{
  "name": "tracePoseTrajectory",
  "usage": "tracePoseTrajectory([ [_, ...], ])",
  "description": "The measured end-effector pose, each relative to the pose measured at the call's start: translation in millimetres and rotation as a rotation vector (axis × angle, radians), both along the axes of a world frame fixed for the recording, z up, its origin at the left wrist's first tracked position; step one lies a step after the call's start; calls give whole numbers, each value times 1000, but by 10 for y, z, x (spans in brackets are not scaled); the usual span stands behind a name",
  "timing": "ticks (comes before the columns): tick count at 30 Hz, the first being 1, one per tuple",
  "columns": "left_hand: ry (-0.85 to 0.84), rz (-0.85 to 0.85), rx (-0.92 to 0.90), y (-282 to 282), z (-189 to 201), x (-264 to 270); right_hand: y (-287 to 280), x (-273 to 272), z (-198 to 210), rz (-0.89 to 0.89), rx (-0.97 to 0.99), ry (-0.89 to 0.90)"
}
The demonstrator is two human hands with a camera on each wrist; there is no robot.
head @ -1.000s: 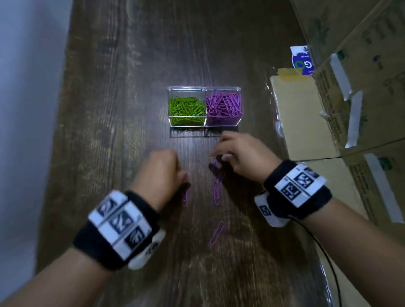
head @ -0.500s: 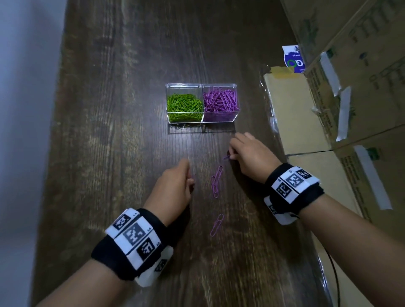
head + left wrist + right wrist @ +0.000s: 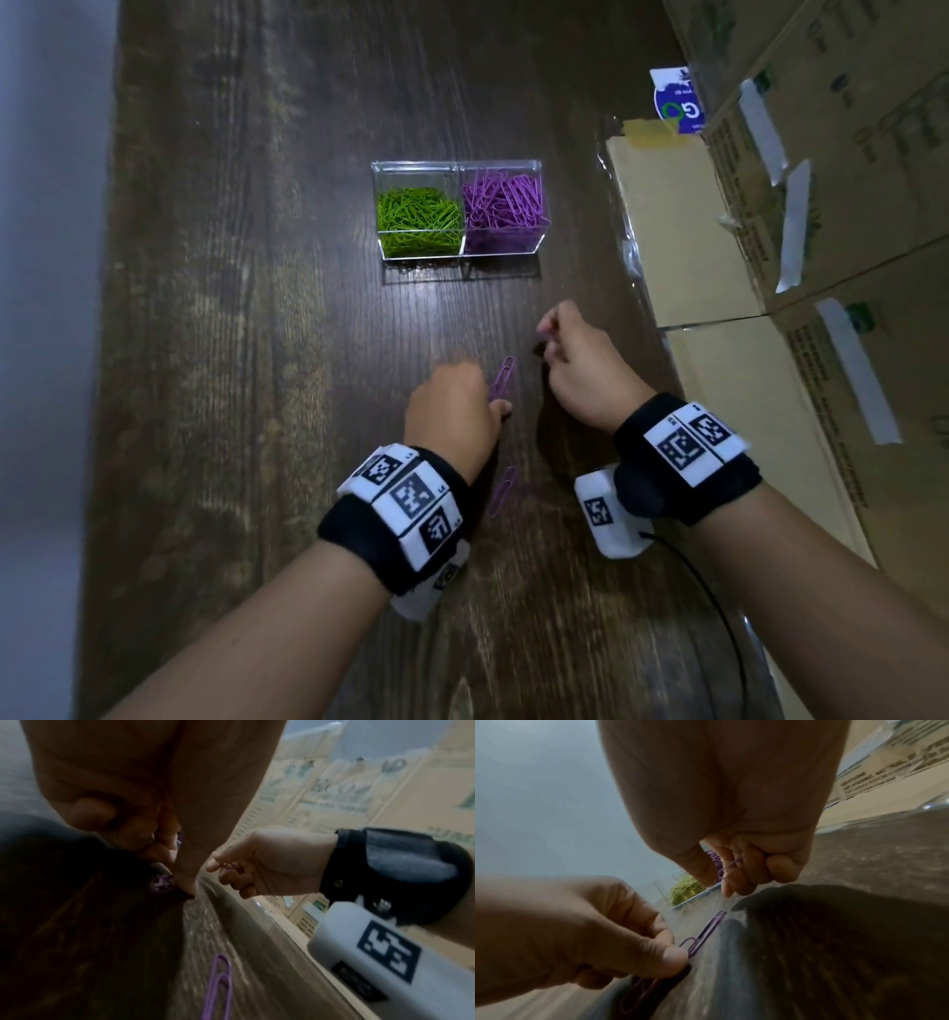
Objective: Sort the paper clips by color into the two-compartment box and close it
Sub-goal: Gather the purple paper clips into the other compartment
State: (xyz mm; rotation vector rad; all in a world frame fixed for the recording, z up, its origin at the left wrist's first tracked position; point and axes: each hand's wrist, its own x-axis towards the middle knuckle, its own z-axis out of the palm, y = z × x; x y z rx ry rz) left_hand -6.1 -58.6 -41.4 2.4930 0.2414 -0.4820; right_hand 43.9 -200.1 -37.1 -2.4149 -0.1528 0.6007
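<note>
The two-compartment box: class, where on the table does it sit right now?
In the head view, the clear two-compartment box sits mid-table beyond both hands, green clips in its left half, purple in its right, cardboard cartons to its right.

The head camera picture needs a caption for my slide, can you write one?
Right hand pinches a purple clip while left hand reaches for another near the sorted box.

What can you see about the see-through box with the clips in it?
The clear box looks like hard plastic and stands upright on the dark wooden table, beyond both hands, with nothing touching it. A wall splits it into two compartments: green clips fill the left one, purple clips the right. Its top is open and no lid shows.
</note>
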Motion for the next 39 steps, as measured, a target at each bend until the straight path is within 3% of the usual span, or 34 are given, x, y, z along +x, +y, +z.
tracePoseTrajectory([
  [5, -24, 58, -127, 153, -45, -30, 177, -49, -112, 100, -84, -73],
  [9, -102, -53, -176, 328, -26, -82, 160, -60, -147, 263, -131, -162],
  [14, 23, -225, -238, 361, 58, -351, 61, -117, -116, 455, -376, -251],
  [17, 26, -333, -159, 220, 80, -549, -9, -186, -75, 376, -318, -225],
  [22, -57, -455, 98, 28, 12, -654, -192, -117, 15, 18, 6, -56],
  [28, 23, -431, 114, -66, -5, -646, -142, 420, 249, -144, 204, -5],
  [34, -2, -395, 120, -40, 4, -604, 193, 1167, 626, -100, 136, -49],
  [39, 32, -400, 79, -25, -33, -572, 443, 1496, 651, 3, -144, -187],
])
